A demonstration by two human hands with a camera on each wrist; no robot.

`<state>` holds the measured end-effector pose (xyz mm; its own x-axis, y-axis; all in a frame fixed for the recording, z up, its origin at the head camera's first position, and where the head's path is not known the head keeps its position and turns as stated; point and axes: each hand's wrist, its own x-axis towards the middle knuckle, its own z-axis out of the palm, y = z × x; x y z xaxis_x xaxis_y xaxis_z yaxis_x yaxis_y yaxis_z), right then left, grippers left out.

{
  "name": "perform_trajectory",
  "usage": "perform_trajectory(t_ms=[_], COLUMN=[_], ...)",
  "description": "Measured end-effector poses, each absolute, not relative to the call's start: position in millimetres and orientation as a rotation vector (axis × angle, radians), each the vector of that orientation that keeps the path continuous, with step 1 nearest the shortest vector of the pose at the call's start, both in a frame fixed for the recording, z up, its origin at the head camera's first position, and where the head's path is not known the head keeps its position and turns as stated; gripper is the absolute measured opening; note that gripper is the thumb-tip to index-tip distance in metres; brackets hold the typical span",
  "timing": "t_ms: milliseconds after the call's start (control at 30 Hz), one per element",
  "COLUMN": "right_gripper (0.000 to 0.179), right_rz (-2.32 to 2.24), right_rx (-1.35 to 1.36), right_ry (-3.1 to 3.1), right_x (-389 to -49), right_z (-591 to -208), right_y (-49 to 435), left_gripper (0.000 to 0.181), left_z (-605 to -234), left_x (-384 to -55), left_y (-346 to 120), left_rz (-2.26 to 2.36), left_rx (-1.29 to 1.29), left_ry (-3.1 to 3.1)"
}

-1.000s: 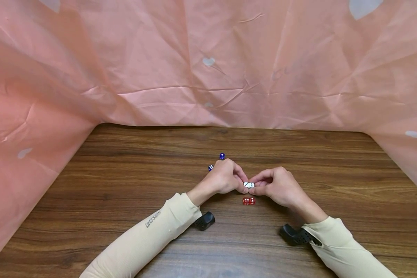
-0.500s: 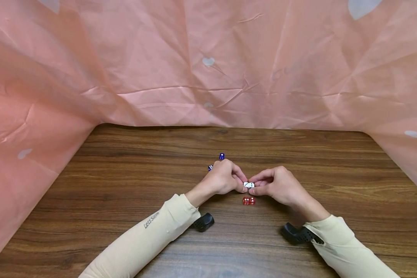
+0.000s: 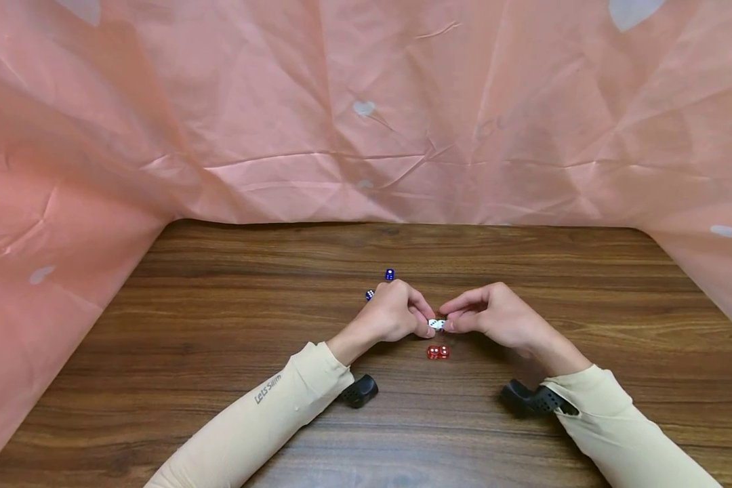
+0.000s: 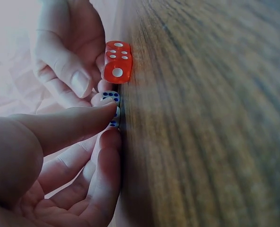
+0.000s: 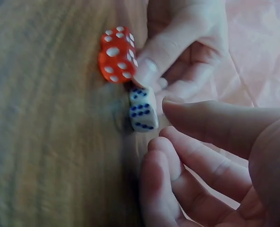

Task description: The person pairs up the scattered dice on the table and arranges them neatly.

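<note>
Two white dice [image 3: 437,324] with blue pips sit side by side on the wooden table. My left hand [image 3: 396,312] pinches the left one between thumb and fingertips; in the left wrist view its thumb partly covers the white dice [image 4: 110,96]. My right hand [image 3: 503,318] is just to the right. The right wrist view shows its thumb and fingers spread a little apart, beside the white dice [image 5: 144,116] without gripping them. Closer to the person, two red dice [image 3: 438,352] with white pips lie side by side in line with the white pair.
Beyond the left hand lie two blue dice, one farther back [image 3: 390,274] and one partly hidden behind the wrist [image 3: 369,295]. A pink cloth [image 3: 366,163] with pale hearts hangs around the back and sides of the wooden table [image 3: 250,271].
The right hand has let go of the right white die and drawn slightly back to the right, its fingers parting. The left hand keeps its pinch, and the red and blue dice stay put.
</note>
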<state>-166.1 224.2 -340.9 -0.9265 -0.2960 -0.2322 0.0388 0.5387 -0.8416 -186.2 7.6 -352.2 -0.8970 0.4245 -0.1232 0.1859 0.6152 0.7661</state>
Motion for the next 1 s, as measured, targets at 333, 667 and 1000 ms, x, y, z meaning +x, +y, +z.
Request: perform_trajectory(t_ms=[333, 667, 1000], right_gripper=[0.027, 0.023, 0.021], right_rz=[-1.189, -1.114, -1.057], right_rx=[-0.362, -0.534, -0.614], right_ry=[2.673, 2.725, 2.65], right_x=[-202.5, -255.6, -283.3], right_z=[-328.3, -325.4, -327.6], right_y=[218.1, 194.9, 177.9], left_gripper=[0.013, 0.012, 0.011], left_z=[-352.2, -352.9, -352.3], left_x=[-186.7, -187.2, -187.5], left_y=[7.1, 7.2, 9.7], left_rz=[1.163, 1.162, 1.154], left_rx=[0.479, 0.473, 0.473], left_ry=[2.54, 2.529, 2.526])
